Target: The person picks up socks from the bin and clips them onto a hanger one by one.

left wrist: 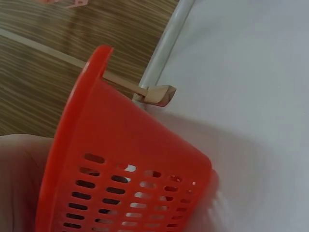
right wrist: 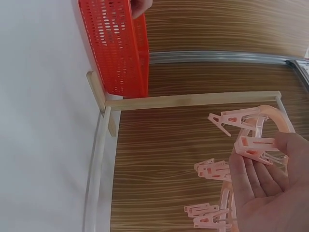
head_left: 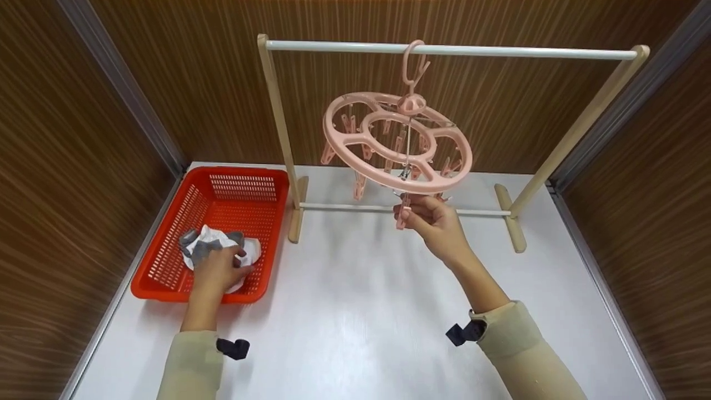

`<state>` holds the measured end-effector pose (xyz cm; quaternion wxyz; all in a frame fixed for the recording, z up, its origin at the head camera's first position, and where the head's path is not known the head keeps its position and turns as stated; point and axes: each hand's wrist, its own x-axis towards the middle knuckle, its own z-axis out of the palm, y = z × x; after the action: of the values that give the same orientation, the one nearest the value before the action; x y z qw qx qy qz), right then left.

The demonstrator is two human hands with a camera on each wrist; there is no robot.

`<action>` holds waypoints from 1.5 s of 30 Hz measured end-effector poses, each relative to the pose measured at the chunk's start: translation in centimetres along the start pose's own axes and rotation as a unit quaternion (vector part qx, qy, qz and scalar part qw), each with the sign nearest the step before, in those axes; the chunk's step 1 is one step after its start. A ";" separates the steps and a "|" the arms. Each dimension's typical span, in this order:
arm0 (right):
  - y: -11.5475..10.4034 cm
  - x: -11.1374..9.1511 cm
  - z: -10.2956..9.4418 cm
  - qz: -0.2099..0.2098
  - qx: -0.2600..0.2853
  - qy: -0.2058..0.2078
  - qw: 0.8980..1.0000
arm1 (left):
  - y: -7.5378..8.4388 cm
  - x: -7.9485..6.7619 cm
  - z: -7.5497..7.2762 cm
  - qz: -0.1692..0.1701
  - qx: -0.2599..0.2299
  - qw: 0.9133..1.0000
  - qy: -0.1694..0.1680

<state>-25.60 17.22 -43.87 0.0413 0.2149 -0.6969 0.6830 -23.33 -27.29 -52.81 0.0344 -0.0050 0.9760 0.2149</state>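
My left hand point(head_left: 216, 272) reaches down into a red plastic basket point(head_left: 278, 222) and touches a bunched pile of white and grey socks point(head_left: 214, 240); its fingertips are partly hidden, so I cannot tell whether they grip the cloth. My right hand point(head_left: 439, 228) pinches a pink clothespin point(right wrist: 256, 145) between thumb and fingers. That peg hangs from the near rim of a round pink clip hanger point(head_left: 366, 164). Several other pink clothespins point(right wrist: 212, 169) dangle around the ring with nothing in them.
The hanger's hook point(head_left: 408, 66) loops over the white top bar point(head_left: 527, 52) of a wooden-legged rack point(head_left: 577, 133). A lower white rod point(head_left: 344, 208) joins the rack's feet. Brown wood-grain panels point(head_left: 61, 222) enclose the white table point(head_left: 355, 311) at the back and sides.
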 end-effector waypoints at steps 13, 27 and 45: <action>0.2 -0.3 0.1 0.017 -0.009 0.006 1.000 | 0.0 -1.6 -0.7 -0.047 0.053 0.997 -0.044; 0.0 -0.4 -0.2 0.014 0.006 0.008 1.000 | 0.5 -2.1 -2.4 -0.090 0.037 0.995 0.010; 0.0 -0.2 -0.4 0.010 -0.008 0.008 1.000 | 2.8 -2.4 -5.0 -0.013 -0.572 0.818 0.058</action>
<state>-25.47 17.70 -43.89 0.0415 0.2023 -0.7039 0.6796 -21.35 -26.89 -46.92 -0.0284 -0.0489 0.6776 0.7333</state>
